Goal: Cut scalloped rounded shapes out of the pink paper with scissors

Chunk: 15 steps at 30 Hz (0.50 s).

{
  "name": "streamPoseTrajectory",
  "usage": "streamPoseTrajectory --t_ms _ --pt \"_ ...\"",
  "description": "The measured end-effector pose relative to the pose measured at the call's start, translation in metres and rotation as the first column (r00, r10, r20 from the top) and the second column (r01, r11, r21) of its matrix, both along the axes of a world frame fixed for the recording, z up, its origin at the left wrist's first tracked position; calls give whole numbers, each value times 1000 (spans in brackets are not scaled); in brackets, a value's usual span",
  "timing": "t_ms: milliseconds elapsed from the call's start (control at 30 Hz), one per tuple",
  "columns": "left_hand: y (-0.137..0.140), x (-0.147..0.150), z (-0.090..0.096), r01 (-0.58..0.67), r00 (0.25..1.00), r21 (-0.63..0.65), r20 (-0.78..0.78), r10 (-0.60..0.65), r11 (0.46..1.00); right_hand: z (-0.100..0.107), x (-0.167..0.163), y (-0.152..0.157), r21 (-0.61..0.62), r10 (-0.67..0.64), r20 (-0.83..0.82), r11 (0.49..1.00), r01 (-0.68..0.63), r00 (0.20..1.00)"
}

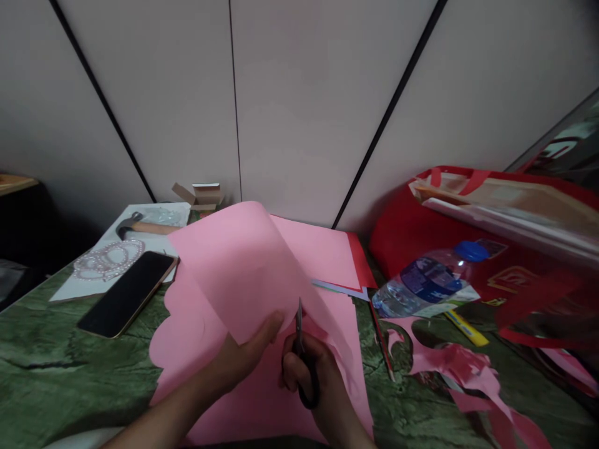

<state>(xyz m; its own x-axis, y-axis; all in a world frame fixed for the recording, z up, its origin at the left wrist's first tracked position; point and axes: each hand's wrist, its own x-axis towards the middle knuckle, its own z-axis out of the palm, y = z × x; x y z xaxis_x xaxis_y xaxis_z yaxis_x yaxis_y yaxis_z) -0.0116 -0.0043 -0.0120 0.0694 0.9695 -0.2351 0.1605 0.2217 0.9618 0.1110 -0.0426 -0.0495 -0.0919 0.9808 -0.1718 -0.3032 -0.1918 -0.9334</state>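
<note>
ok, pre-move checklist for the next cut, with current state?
1. Left hand gripping the pink sheet: ok, thumb on top near its lower edge.
2. Scissors in right hand: ok, held by the black handle.
3. Left thumb well clear of the blades: not ok, looks close beside them.
4. Blades open: cannot tell, only one shows clearly.
5. Phone out of the blades' way: ok, off to the left on the table.
6. Bottle capped: ok, blue cap on.
</note>
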Motion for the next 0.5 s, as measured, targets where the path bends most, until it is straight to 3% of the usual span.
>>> streamPoseTrajectory --t_ms 167,333,500 --pt "0 -1 6 36 996 30 -83 -33 999 7 1 3 37 -1 43 999 -1 999" --pt "-1 -1 10 202 979 62 -30 -201 977 5 3 5 44 -32 72 999 28 997" --pt "2 -2 1 119 993 97 -32 -116 988 -1 5 4 73 -32 67 997 27 997"
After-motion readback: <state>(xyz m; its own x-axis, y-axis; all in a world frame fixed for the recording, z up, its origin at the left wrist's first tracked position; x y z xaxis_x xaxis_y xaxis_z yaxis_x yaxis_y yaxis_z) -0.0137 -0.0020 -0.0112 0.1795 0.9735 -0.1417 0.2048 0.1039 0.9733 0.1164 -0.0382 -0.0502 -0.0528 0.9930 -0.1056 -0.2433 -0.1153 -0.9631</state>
